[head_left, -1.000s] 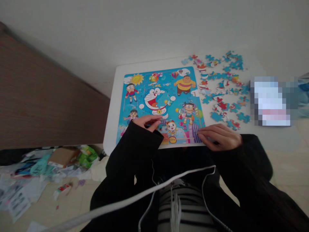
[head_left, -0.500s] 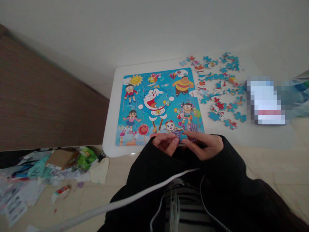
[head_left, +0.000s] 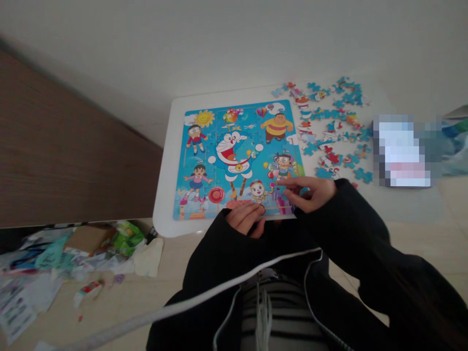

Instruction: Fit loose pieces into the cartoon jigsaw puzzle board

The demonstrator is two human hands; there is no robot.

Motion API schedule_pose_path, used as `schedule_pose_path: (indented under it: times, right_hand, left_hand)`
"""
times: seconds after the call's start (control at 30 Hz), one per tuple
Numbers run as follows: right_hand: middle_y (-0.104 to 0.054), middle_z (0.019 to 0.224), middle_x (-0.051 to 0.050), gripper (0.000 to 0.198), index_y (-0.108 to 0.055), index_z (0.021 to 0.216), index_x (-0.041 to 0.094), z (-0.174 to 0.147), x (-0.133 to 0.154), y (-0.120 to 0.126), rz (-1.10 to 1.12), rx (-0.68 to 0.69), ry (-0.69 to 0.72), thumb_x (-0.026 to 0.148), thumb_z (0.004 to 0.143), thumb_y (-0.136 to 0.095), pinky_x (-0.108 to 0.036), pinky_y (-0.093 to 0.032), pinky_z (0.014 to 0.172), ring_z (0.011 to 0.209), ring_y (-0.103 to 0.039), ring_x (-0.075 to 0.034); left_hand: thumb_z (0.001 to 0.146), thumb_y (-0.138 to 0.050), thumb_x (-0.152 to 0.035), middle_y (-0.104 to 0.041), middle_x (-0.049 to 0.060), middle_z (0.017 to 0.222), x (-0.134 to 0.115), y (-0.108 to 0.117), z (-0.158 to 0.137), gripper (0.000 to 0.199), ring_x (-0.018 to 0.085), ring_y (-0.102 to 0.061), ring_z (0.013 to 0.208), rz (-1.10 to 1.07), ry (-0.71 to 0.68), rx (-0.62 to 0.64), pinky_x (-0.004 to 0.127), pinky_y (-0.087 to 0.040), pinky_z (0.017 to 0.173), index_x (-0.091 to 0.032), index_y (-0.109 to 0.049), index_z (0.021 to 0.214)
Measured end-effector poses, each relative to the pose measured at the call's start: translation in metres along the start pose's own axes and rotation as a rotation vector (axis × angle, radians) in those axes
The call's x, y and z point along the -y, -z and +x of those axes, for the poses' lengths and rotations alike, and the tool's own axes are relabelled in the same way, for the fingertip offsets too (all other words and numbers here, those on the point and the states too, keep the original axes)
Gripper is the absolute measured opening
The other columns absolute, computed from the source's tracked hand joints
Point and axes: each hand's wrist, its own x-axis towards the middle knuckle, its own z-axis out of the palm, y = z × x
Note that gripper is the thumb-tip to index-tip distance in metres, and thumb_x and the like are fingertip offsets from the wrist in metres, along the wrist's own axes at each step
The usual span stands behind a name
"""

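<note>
Blue, pink and purple print lies under your right hand (head_left: 312, 191), whose thumb and forefinger reach forward with only a slim gap between the tips. A blue patch shows in that gap, but you can't tell from here whether it is a loose piece in your pinch or the surface below. Your left hand (head_left: 246, 217) has its fingers bent and close together at the near edge of the jigsaw puzzle (head_left: 234, 158); anything beneath them is hidden.

The puzzle spreads ahead and leftward of your right fingertips, and its right edge runs just beside those knuckles. Beyond that edge, loose pieces (head_left: 332, 158) are scattered over the white table (head_left: 164, 195), the closest of them near your right hand. (A pixelated rectangle (head_left: 405, 153) sits farther right, past the pieces.) Left of your left hand, past the puzzle, you have a bare strip of tabletop; the table's near edge lies below both palms, and your black sleeves (head_left: 215, 248) overhang it.

Half a second ago your hands met around a purple-and-blue piece; now they're apart, the right farther forward beside the printed figure with glasses, the left back at the near edge.
</note>
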Motion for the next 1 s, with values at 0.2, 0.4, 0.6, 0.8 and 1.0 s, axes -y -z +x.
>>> schedule_pose_path:
  times: [0.2,0.4,0.6,0.8,1.0]
  right_hand:
    - [-0.070,0.072,0.001,0.020,-0.073,0.094,0.022,-0.004,-0.001,-0.001,-0.078,0.021,0.013,0.019,0.079,-0.060,-0.015,-0.046,0.045,0.056,-0.060,-0.008]
    - [-0.070,0.071,-0.002,0.017,-0.072,0.092,0.020,-0.008,-0.013,0.023,-0.073,-0.142,-0.103,0.026,0.079,-0.063,-0.017,-0.042,0.038,0.056,-0.061,-0.010]
    - [-0.068,0.068,-0.003,0.018,-0.073,0.090,0.019,-0.017,-0.024,0.033,-0.113,-0.207,-0.212,0.029,0.078,-0.064,-0.016,-0.041,0.039,0.057,-0.061,-0.011]
    - [-0.068,0.068,-0.002,0.017,-0.074,0.090,0.021,-0.016,-0.026,0.028,-0.057,-0.176,-0.246,0.030,0.080,-0.064,-0.017,-0.045,0.042,0.057,-0.060,-0.010]
    - [-0.070,0.072,-0.002,0.021,-0.074,0.096,0.021,-0.005,-0.029,0.020,-0.113,-0.098,-0.187,0.030,0.081,-0.063,-0.020,-0.045,0.043,0.049,-0.056,-0.008]
  left_hand:
    - [0.082,-0.063,-0.012,-0.073,0.006,0.094,0.000,-0.001,0.000,0.016,0.018,-0.068,0.092,0.041,-0.006,0.025,0.033,-0.058,0.084,-0.017,-0.067,0.097]
    - [0.082,-0.063,-0.013,-0.073,0.006,0.092,0.005,-0.003,0.000,0.014,0.017,-0.068,0.089,0.034,-0.054,0.002,0.032,-0.058,0.083,-0.016,-0.067,0.095]
    - [0.083,-0.062,-0.014,-0.072,0.006,0.090,0.010,-0.004,0.001,0.013,0.017,-0.068,0.087,0.042,-0.100,-0.001,0.030,-0.058,0.081,-0.015,-0.066,0.095]
    - [0.081,-0.064,-0.014,-0.072,0.006,0.088,0.005,-0.002,0.006,0.012,0.017,-0.068,0.083,0.096,-0.115,0.021,0.031,-0.057,0.080,-0.014,-0.066,0.092]
    - [0.082,-0.062,-0.016,-0.072,0.007,0.088,-0.007,-0.012,0.022,0.013,0.019,-0.067,0.087,0.080,-0.147,0.036,0.032,-0.057,0.082,-0.012,-0.067,0.093]
